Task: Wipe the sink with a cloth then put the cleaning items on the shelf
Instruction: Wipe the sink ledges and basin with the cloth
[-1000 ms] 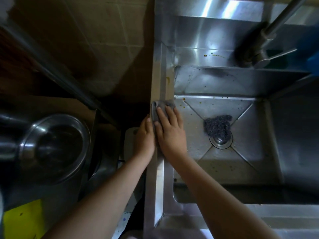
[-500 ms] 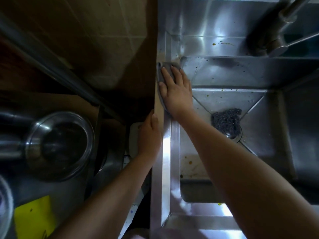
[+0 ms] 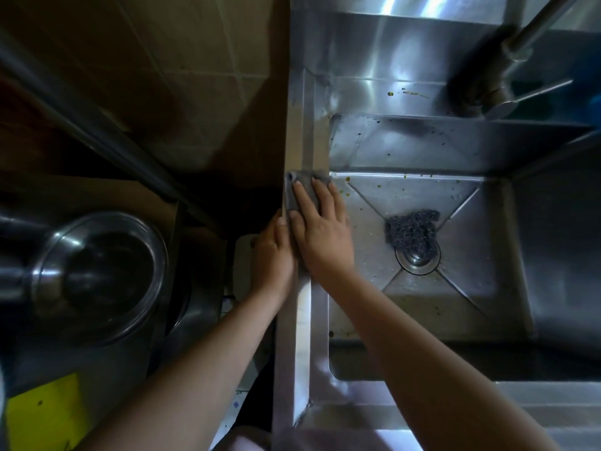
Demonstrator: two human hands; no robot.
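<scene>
A stainless steel sink [image 3: 455, 151] fills the right half, its basin speckled with food bits. A grey cloth [image 3: 294, 187] lies on the sink's left rim [image 3: 307, 131]. My right hand [image 3: 320, 229] presses flat on the cloth with straight fingers. My left hand [image 3: 273, 252] rests against the outer side of that rim, just left of the right hand, fingers fairly straight. A dark steel-wool scrubber [image 3: 411, 231] sits over the drain [image 3: 418, 258] in the basin.
A tap [image 3: 507, 63] rises at the back right of the sink. Left of the sink stands a steel pot with a glass lid [image 3: 97, 275] on a lower surface. Something yellow [image 3: 42, 415] lies at the bottom left. A tiled wall [image 3: 182, 76] is behind.
My right hand has slid the cloth back toward me along the left rim from its far corner. My left hand has stayed on the rim's outer side.
</scene>
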